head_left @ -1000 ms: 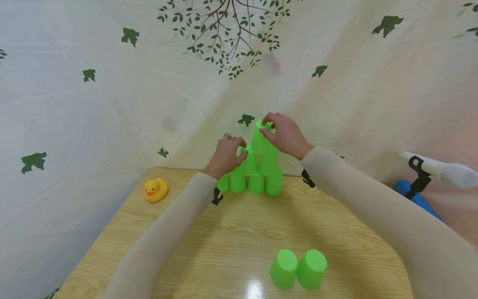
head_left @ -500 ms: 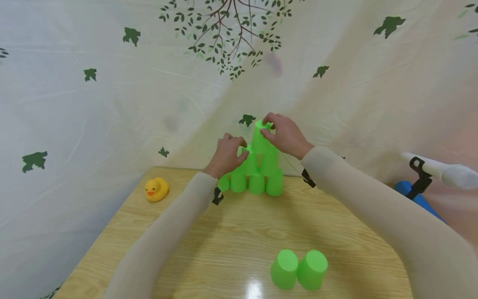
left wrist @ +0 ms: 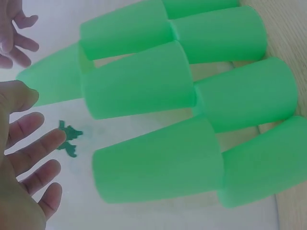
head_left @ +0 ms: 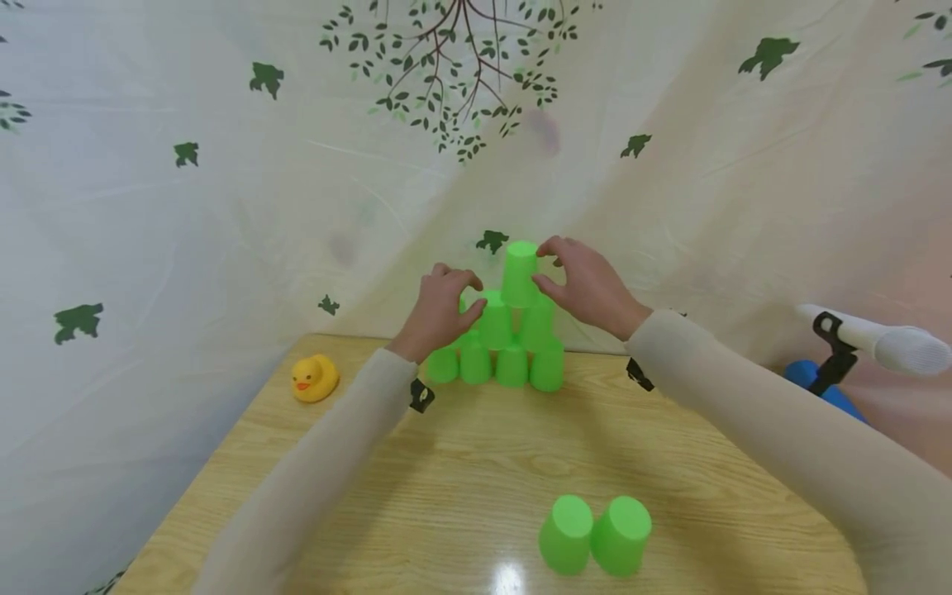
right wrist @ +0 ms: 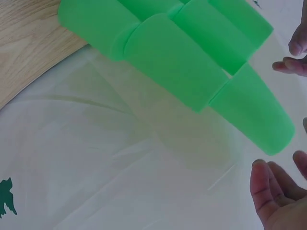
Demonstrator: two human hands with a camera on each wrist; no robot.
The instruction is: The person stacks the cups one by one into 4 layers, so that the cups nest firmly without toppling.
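Note:
Green cups stand upside down in a tiered stack at the back of the table. Several make up the bottom row [head_left: 511,367], with a middle row [head_left: 495,321] above, partly behind the left hand. One top cup [head_left: 519,277] rests over the middle row's right side. My right hand [head_left: 592,287] is just right of that top cup, fingers parted and slightly bent, holding nothing; the right wrist view shows a gap between its fingers [right wrist: 260,187] and the cup [right wrist: 254,112]. My left hand [head_left: 445,306] hovers before the stack's left side, also holding nothing, its fingers [left wrist: 41,148] spread.
Two more upside-down green cups [head_left: 567,535] stand side by side near the table's front. A yellow rubber duck [head_left: 315,378] sits at the back left. Behind the wooden table [head_left: 446,471] hangs a leaf-patterned cloth [head_left: 372,207]. A white object on a black clamp [head_left: 836,355] is at the right.
My right hand has come off the top cup and moved right and slightly down. The left hand has drawn a little to the left. The stack stays as it was.

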